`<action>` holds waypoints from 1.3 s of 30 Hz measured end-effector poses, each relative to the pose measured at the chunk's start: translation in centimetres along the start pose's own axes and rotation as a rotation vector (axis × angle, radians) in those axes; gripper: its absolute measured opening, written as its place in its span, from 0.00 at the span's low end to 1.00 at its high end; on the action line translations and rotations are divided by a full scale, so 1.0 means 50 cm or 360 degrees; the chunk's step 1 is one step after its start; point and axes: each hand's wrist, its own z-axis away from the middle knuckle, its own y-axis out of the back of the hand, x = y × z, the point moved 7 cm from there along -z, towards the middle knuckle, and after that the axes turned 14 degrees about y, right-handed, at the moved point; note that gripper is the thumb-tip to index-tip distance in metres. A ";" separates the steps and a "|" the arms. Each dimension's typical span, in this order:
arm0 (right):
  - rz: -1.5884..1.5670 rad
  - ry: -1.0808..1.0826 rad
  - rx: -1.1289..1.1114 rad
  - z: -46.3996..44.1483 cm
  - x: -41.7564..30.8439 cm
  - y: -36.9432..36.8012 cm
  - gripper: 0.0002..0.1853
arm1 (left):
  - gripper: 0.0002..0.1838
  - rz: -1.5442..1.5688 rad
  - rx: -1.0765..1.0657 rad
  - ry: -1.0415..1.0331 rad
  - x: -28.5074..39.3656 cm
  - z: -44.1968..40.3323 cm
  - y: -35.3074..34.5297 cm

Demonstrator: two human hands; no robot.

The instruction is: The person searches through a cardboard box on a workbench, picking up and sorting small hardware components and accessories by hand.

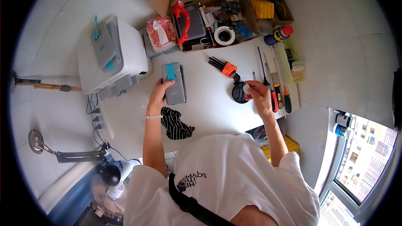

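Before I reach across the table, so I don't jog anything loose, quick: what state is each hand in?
Left hand: closed on the edge of the grey case, thumb on top.
Right hand: closed, pinching a small white piece.

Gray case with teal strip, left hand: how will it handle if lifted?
Likely stiff: the gray case shows straight edges and no visible sag. Unlikely to roll, given its flat, boxy shape. May slide in the left hand if held loosely, since its gray face looks smooth.
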 end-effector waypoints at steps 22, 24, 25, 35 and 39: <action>0.0715 0.1576 -0.0632 -0.181 -0.216 -0.146 0.12 | 0.18 0.1161 -0.0805 -0.0100 0.133 0.082 -0.360; 0.0421 0.1447 -0.0263 -0.289 -0.206 -0.094 0.13 | 0.18 0.1072 -0.0784 -0.0142 0.150 0.049 -0.345; 0.0588 0.1415 -0.0173 -0.339 -0.203 -0.078 0.14 | 0.18 0.1095 -0.0646 -0.0112 0.154 0.045 -0.338; 0.1790 0.1280 -0.0235 -0.612 -0.031 -0.146 0.26 | 0.14 0.0964 -0.0549 -0.0045 0.147 0.029 -0.332; 0.1855 0.1354 -0.0049 -0.623 -0.022 -0.154 0.18 | 0.14 0.0954 -0.0540 -0.0017 0.140 0.020 -0.333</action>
